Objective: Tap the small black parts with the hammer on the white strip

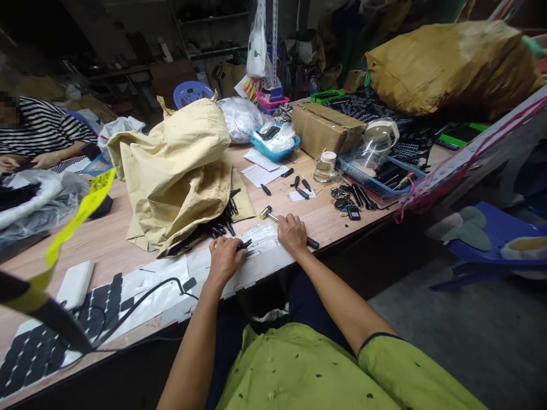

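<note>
My right hand [293,234] is wrapped round a small hammer [265,212], whose metal head points away from me and whose black grip sticks out behind the hand. At the table's front edge my left hand [224,261] is closed on a small black pen-like part [245,245]; only its end shows past the fingers. Under both hands lies a white board [265,259] with a clear film on it. Just beyond the left hand, several similar black parts [228,219] spill from the mouth of a large beige cloth bag [179,165].
Behind the hammer lie loose black pieces [302,193] and white paper [265,173]. A lidded jar [325,166], keys [342,202], a blue basket [384,185] and a cardboard box [327,128] stand right. Black strips [34,356] and a yellow tag [79,216] are left; a striped-sleeved person [43,128] sits beyond.
</note>
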Demonstrator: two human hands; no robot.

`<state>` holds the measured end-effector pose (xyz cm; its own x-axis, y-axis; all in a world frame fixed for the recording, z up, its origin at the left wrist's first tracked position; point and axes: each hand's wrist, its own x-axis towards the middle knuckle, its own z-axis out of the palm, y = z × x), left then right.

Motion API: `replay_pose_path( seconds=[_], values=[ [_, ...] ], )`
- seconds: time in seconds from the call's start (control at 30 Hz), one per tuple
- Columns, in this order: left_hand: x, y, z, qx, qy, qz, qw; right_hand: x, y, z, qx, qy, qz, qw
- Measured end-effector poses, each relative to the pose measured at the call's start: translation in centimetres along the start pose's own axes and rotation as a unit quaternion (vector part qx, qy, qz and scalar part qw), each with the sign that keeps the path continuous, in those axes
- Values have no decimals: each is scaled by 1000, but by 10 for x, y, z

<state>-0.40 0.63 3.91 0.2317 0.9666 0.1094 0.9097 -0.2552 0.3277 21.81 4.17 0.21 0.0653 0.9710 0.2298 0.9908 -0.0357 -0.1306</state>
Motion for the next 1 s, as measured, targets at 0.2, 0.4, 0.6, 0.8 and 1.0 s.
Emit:
replay_pose_path(
  seconds=[0.2, 0.4, 0.6, 0.8, 1.0],
  values=[
    [-27, -17, 26, -93, 11, -5, 996, -1, 5, 1, 4, -1, -10, 1000],
    [-27, -27, 38, -159, 54, -10, 986, 3, 9, -5, 17, -10, -6, 1000],
    [-24, -23, 42, -174, 65, -27, 982, -14, 12, -15, 144, 19, -24, 989],
    [-24, -22, 47, -186, 82, -30, 979, -78, -6, -22, 368, -1, -141, 919],
    [-23, -23, 50, -182, 95, -21, 978, -104, -19, -25, 393, 0, -174, 903]
  ],
)
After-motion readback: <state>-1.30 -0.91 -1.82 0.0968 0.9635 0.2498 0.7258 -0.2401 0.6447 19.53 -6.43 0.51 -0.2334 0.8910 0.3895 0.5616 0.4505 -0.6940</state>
